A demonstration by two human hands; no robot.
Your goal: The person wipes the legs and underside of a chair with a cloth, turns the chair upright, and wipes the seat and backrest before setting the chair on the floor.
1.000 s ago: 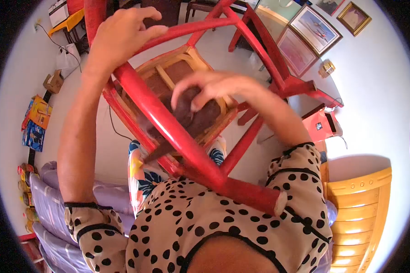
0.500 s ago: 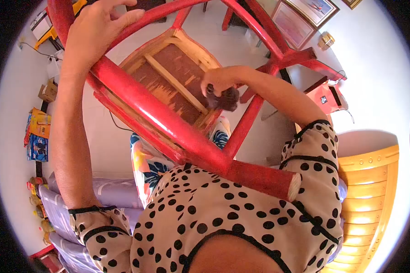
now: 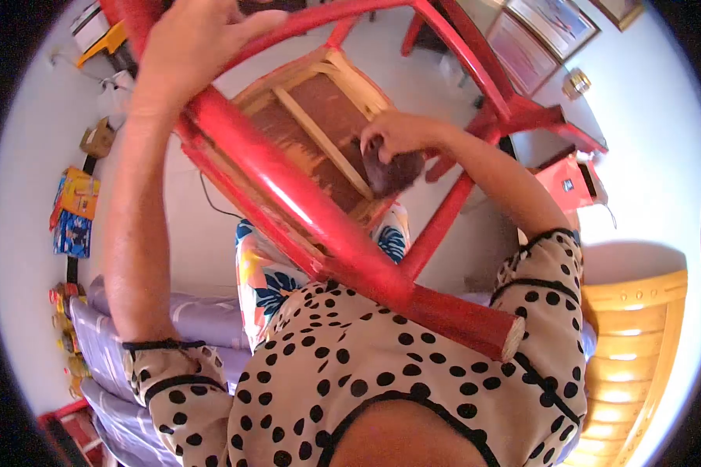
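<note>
A red wooden chair [image 3: 288, 179] is tipped over in front of me, its legs toward me and the bare wooden underside of its seat [image 3: 319, 117] showing. One leg reaches down to my chest, its pale end cap beside my right sleeve. My left hand [image 3: 187, 54] grips the chair frame at the upper left, thumb stretched along a curved rail; the other fingertips are cut off or hidden. My right hand [image 3: 401, 134] is closed on a dark brown cloth [image 3: 393, 171], held at the right edge of the seat's underside.
A purple-covered seat [image 3: 117, 350] lies behind me at the left, and a yellow wooden headboard-like panel [image 3: 631, 342] stands at the right. A red bag [image 3: 568, 187] and framed pictures [image 3: 553, 31] are at the upper right. Packages [image 3: 74, 210] line the left wall.
The chair and both hands appear shifted slightly right in view, along with the room. The brown cloth in my right hand hangs a little differently. My left hand keeps its place on the frame.
</note>
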